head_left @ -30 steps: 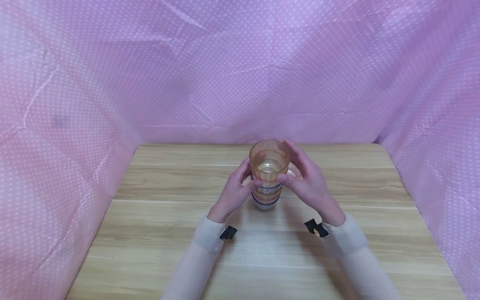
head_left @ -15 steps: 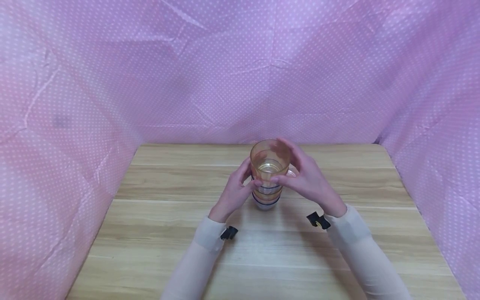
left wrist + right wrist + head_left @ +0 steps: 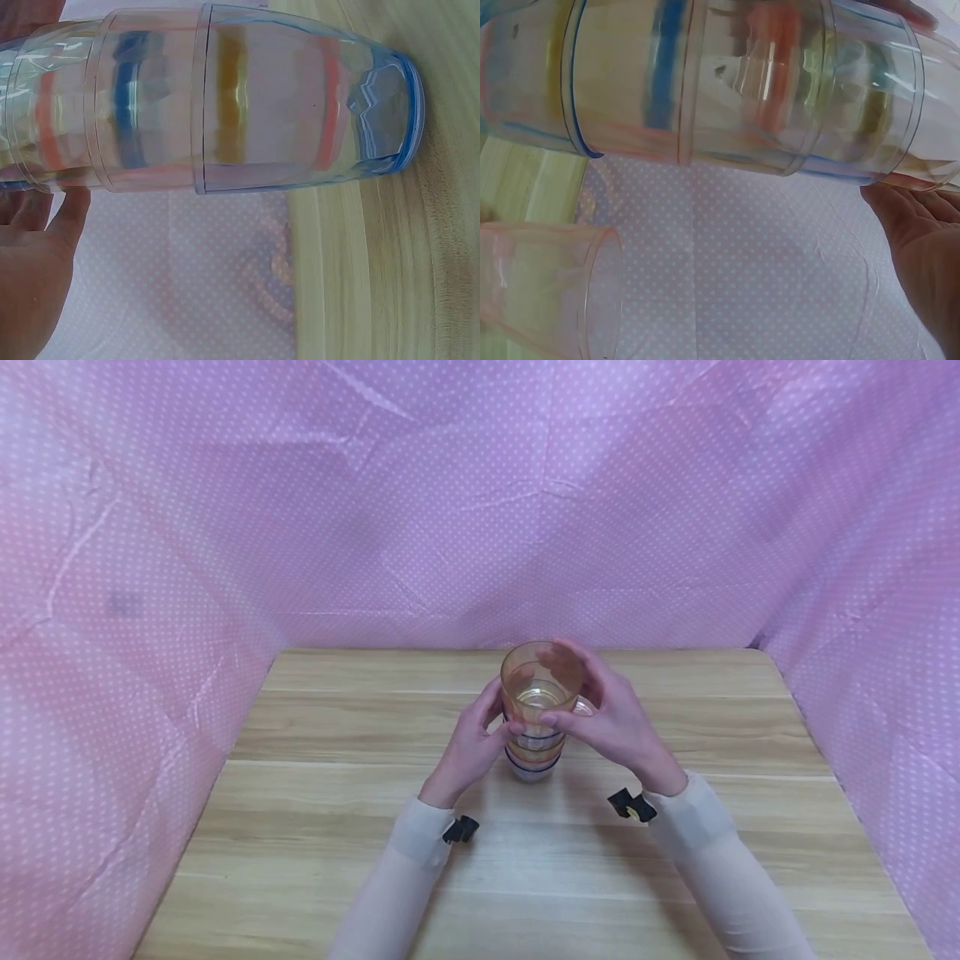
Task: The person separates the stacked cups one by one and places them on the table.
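Note:
A tall stack of nested see-through cups (image 3: 262, 97) stands upright near the middle of the table. Its lowest cup is blue-tinted (image 3: 382, 112), and the top one is an amber cup (image 3: 536, 714) with its mouth facing up. My left hand (image 3: 468, 739) holds the stack's left side just below the amber rim, thumb in front. On the opposite side my right hand (image 3: 618, 722) grips the amber cup, thumb in front and fingers behind. In the right wrist view a separate pink-tinted cup (image 3: 547, 285) stands beside the stack, mostly hidden by my right hand in the head view.
The wood-grain table (image 3: 337, 827) ends at a back edge close behind the cups. Pink polka-dot cloth (image 3: 420, 510) hangs at the back and both sides.
My right hand has turned a little round the amber cup, its thumb moving left across the front. The left hand and the stack have barely moved.

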Demonstrator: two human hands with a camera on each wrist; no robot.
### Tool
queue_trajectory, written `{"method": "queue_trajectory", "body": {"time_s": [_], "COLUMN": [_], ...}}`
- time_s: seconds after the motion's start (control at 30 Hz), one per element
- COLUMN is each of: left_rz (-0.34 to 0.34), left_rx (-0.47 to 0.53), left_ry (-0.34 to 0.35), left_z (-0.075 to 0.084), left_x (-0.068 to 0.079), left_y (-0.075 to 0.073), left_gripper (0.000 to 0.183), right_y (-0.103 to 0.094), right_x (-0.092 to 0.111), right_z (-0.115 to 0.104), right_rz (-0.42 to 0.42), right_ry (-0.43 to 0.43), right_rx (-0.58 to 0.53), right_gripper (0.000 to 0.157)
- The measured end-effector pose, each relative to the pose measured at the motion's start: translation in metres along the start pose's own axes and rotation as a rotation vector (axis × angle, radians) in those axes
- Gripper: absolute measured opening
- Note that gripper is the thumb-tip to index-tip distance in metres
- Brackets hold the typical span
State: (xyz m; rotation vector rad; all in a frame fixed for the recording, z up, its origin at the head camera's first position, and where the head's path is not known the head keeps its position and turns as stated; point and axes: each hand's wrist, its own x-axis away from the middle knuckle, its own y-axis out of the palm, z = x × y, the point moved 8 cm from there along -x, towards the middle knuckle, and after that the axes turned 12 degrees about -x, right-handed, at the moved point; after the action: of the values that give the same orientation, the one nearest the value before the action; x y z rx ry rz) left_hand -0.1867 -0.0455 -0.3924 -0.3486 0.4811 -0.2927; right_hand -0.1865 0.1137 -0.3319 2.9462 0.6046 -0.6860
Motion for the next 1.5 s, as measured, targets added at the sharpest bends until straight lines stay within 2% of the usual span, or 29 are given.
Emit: {"method": "queue_trajectory", "body": {"time_s": [0.37,1.17,1.3,1.5], "left_rz": [0.008,0.022,0.022,0.019], "left_rx": [-0.027,-0.043,-0.044,-0.045], "left_ry": [-0.003,0.039,0.039,0.045], "left_z": [-0.0024,-0.0001,-0.001,0.0004], "left_x": [0.0012,0.0002,0.0002,0.0006], "left_y": [0.0022,0.0019,0.0021,0.0019], "left_gripper": [0.096,0.097,0.096,0.095], "right_y": [0.0008,0.0017,0.0006,-0.0009], "right_x": [0.0007,0.0002,-0.0011,-0.006], "right_z": [0.0001,-0.0023,-0.0016,0.0018], "right_rz": [0.008,-0.015,-0.019,-0.053], "right_ry": [-0.012,-0.05,-0.041,0.025], "right_rx": [-0.008,-0.008,0.014,0.032], "right_gripper": [0.089,0.092,0.095,0.093]}}
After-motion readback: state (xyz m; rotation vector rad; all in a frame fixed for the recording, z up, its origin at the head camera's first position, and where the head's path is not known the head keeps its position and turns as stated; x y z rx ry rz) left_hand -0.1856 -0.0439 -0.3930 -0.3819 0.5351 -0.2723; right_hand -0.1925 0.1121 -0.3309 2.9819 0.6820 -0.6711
